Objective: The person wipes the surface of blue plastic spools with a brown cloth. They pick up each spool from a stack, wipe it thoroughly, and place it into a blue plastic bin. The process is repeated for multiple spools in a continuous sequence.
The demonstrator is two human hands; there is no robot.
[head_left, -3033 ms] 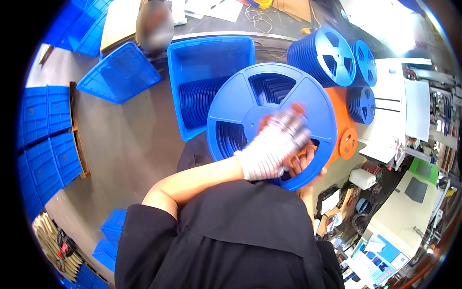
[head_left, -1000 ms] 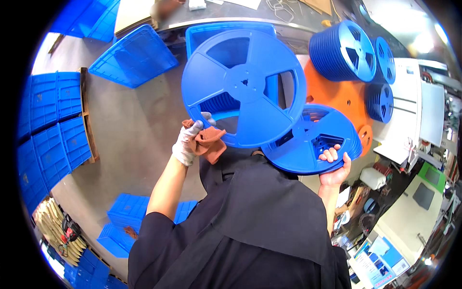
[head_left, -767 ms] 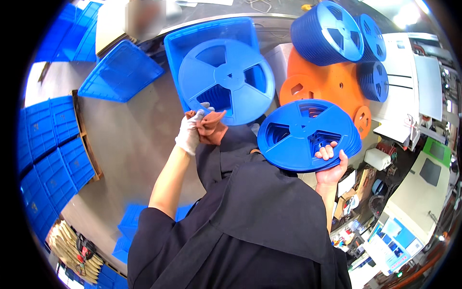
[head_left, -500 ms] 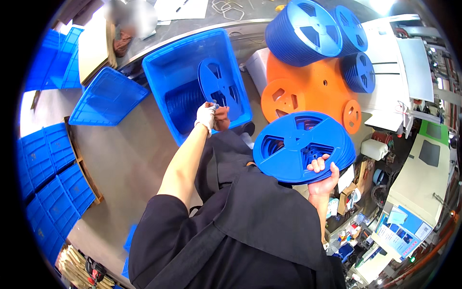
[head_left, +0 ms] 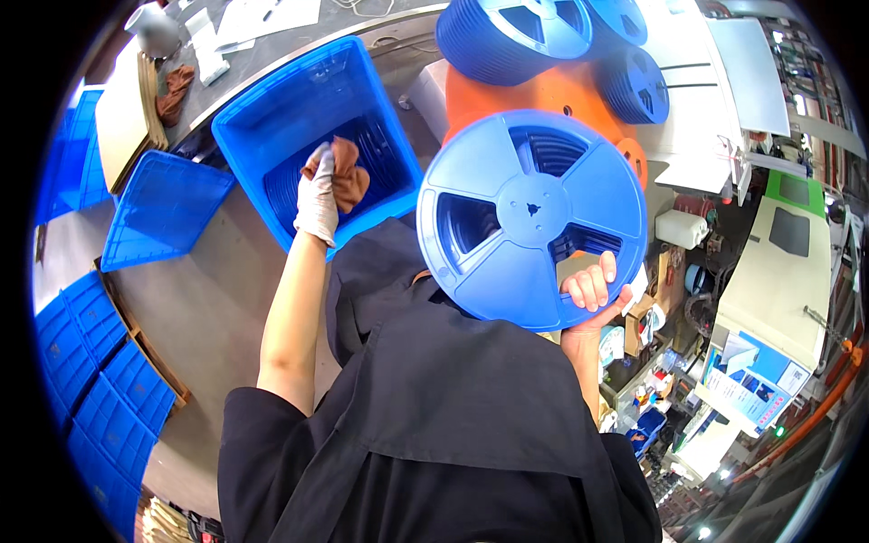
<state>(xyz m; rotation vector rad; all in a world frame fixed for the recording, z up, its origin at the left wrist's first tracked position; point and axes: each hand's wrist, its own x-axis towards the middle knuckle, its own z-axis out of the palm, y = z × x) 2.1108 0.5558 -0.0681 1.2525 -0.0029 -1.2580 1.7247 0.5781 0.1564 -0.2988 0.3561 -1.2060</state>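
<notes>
My gloved left hand (head_left: 317, 204) is closed on a crumpled brown cloth (head_left: 349, 176), over the near part of an open blue bin (head_left: 288, 71). Below it, a row of blue reels (head_left: 282, 190) stands packed on edge inside the bin, partly covered by the hand and cloth. My bare right hand (head_left: 593, 294) grips a thick stack of blue plastic reels (head_left: 493, 172) at its lower right edge, fingers hooked through an opening in the top reel. That stack is held in front of me, its spoked face turned up.
Beyond the held stack, more blue reel stacks (head_left: 511, 41) stand on an orange surface (head_left: 466, 95). A blue lid (head_left: 167, 213) leans left of the bin. Blue crates (head_left: 122, 398) are piled on a pallet at far left. Another brown cloth (head_left: 175, 95) lies on the grey bench.
The left hand has shifted left over the bin, and the brown cloth now shows in it. A reel tilted up in the bin no longer stands out. The held stack has been raised, facing me more squarely.
</notes>
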